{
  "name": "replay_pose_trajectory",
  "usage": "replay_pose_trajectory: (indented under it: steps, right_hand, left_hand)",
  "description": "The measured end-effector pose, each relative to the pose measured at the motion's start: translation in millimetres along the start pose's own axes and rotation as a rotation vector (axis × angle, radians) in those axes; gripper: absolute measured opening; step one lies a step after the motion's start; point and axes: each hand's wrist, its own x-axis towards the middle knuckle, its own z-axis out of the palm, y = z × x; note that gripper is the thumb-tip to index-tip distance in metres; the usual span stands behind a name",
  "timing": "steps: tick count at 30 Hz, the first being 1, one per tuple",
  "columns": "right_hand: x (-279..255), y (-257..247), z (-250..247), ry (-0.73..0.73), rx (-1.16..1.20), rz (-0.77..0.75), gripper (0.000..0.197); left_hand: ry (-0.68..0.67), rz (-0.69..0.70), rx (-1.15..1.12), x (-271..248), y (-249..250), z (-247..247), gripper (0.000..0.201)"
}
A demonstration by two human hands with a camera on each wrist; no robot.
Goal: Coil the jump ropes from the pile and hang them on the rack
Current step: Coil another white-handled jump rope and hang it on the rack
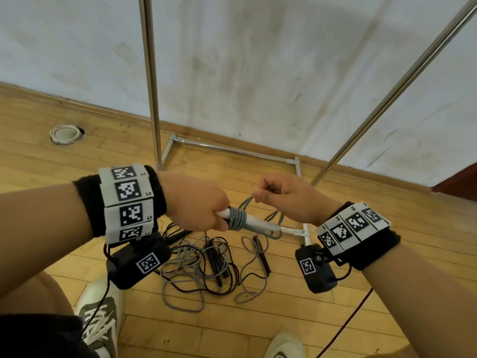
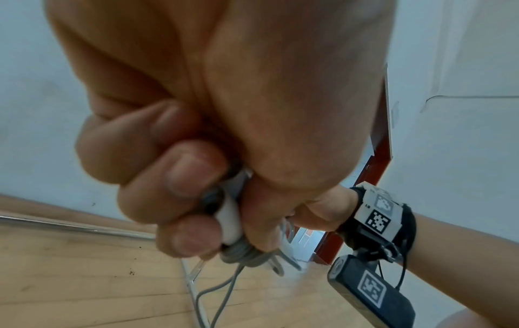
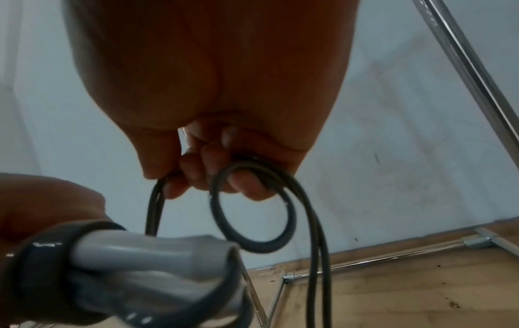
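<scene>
The left hand (image 1: pixel 196 200) grips the white handles (image 1: pixel 258 223) of a grey jump rope (image 1: pixel 238 217), whose cord is wound round them just beside its fist; the handles' near ends are hidden inside. The right hand (image 1: pixel 286 196) pinches a cord loop above. Below both lies the rope pile (image 1: pixel 206 264) on the floor (image 1: pixel 284 306), partly hidden by the wrists. The rack (image 1: pixel 151 81) stands beyond, its top cut off.

Wooden plank floor (image 1: pixel 271 319), tangled pile of grey and black jump ropes (image 1: pixel 204 264), rack's metal base (image 1: pixel 232 148), round white fitting (image 1: pixel 65 134)
</scene>
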Motion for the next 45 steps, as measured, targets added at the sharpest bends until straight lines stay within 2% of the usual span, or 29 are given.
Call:
replay_pose_trajectory:
  steps: [3,6,9,12,15,19,21,25,27,30,33,37,40,43,45]
  right_hand:
    - [0,-6,-4,0.034,0.065,0.030,0.037]
    - [-1,-10,-5,0.039,0.071,0.035,0.026]
    - [-1,-11,-4,0.046,0.215,0.075,0.017]
    - [-2,-13,-1,0.090,0.351,0.012,0.007]
    - [0,-13,5,0.157,0.472,-0.059,0.014]
    - [2,-13,16,0.184,0.458,0.011,0.007]
    - [3,-13,21,0.156,0.402,0.043,0.012]
    - [4,-10,23,0.148,0.442,0.040,0.019]
    - [2,-7,21,0.133,0.515,0.011,0.017]
    - [-2,-4,17,0.083,0.675,-0.025,0.025]
    - [-6,-4,13,0.081,0.752,-0.035,0.017]
    - [-8,-4,11,0.137,0.477,-0.080,0.010]
    - [-11,-5,9,0.169,0.258,-0.169,0.027]
    - [-11,-6,6,0.148,0.198,-0.184,0.053]
    - [-13,-4,5,0.111,0.174,-0.163,0.049]
  left_hand:
    - [0.066,-0.063,0.058,4,-4,-3,0.027]
    - [0.153,-0.093,0.098,7,-9,-6,0.024]
    - [0.263,-0.112,0.111,8,-12,-10,0.024]
    - [0.374,-0.118,0.089,9,-17,-13,0.025]
    - [0.472,-0.129,0.044,8,-21,-16,0.029]
    - [0.566,-0.138,0.020,9,-24,-16,0.033]
    - [0.596,-0.128,-0.003,8,-23,-16,0.033]
    - [0.608,-0.066,-0.102,6,-19,-18,0.030]
    - [0.620,-0.035,-0.173,4,-18,-21,0.030]
    - [0.650,-0.012,-0.277,0,-20,-28,0.031]
    - [0.618,0.060,-0.344,-5,-20,-30,0.030]
    - [0.548,0.147,-0.401,-9,-15,-27,0.026]
    - [0.527,0.175,-0.424,-13,-15,-30,0.027]
    - [0.504,0.200,-0.450,-19,-15,-33,0.026]
    - [0.475,0.221,-0.461,-22,-15,-33,0.023]
